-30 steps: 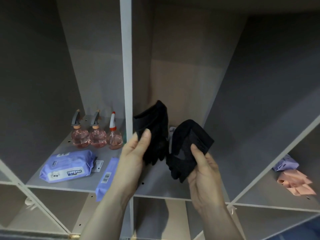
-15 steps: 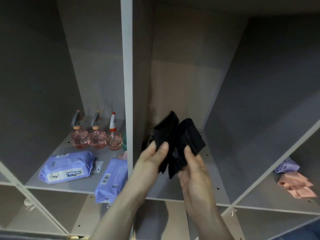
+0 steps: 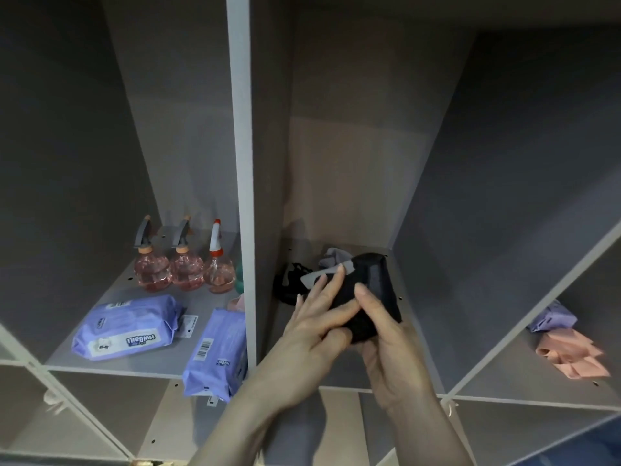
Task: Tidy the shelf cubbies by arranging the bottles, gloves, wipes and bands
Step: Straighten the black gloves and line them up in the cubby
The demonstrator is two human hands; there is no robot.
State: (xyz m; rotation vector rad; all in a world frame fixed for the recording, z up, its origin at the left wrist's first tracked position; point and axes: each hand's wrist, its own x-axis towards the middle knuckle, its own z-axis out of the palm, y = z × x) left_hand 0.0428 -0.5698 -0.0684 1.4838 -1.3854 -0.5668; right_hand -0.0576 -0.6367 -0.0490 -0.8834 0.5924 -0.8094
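Two hands meet over the middle cubby [image 3: 339,371], working a bundle of black gloves [image 3: 371,290] between them just above the shelf floor. From where I stand, the left hand [image 3: 316,319] lies with its fingers stretched nearly straight across the top of the dark fabric, pressing it flat rather than curling round it, so its grip looks released. The right hand [image 3: 389,338] has its thumb over the front of the bundle and its fingers wrapped underneath, so its grip is grasping the gloves. Behind the bundle, toward the back of the same cubby, lie a pale grey glove [image 3: 332,258] and another black strappy piece [image 3: 292,284], both resting on the shelf and partly hidden by the hands. In the left cubby three pink spray bottles [image 3: 184,264] stand upright in a row at the back; two have grey triggers and one has a white and red one. In front of them a purple pack of wipes [image 3: 129,326] lies flat, and a second pack of wipes [image 3: 218,351] lies beside the divider, hanging over the shelf's front edge. In the right cubby a lilac band [image 3: 551,319] and a peach band [image 3: 571,356] lie bunched together, touching.
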